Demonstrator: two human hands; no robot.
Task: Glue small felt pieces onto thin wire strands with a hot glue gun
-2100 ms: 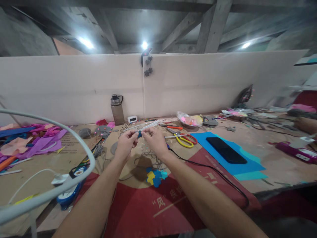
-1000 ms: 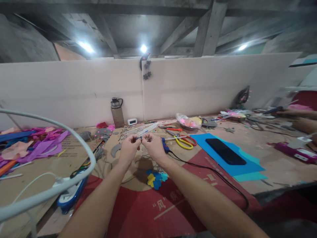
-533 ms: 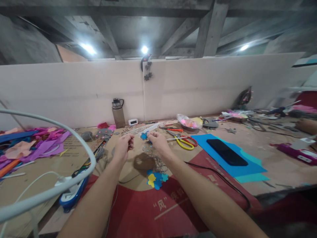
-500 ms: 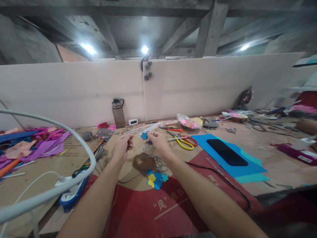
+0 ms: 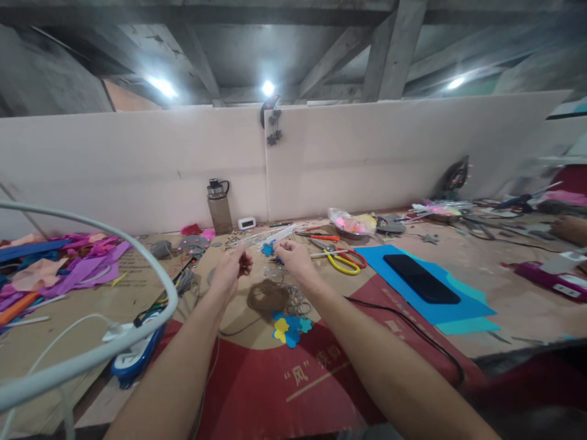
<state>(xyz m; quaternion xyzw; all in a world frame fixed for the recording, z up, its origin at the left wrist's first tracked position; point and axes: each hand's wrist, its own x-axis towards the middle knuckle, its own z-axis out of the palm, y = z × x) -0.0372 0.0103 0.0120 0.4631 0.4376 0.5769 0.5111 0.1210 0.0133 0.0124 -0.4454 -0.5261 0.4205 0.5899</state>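
Observation:
My right hand (image 5: 295,261) pinches a small blue flower cutout (image 5: 267,249) between thumb and fingertips, above the cardboard. To its left is my left hand (image 5: 233,270), raised with the fingers curled in. Whatever it grips, if anything, is too small or hidden to make out. Below both hands lie a tangle of grey cord (image 5: 298,301) and a small pile of cutouts, with a yellow flower (image 5: 281,330) and a teal flower (image 5: 305,325) over blue ones (image 5: 292,340). Scissors with yellow and red handles (image 5: 343,263) rest right of my right hand.
A black phone (image 5: 420,278) lies on blue sheets (image 5: 463,315) at right. A bottle (image 5: 219,208) stands by the white partition. Felt scraps (image 5: 68,263), a blue-white power strip (image 5: 137,354) and a thick white cable (image 5: 160,269) occupy the left. Another person's hand (image 5: 568,229) shows far right.
My left hand has turned slightly and its fingers look more curled. My right hand keeps the blue flower in nearly the same place. The view has shifted a little.

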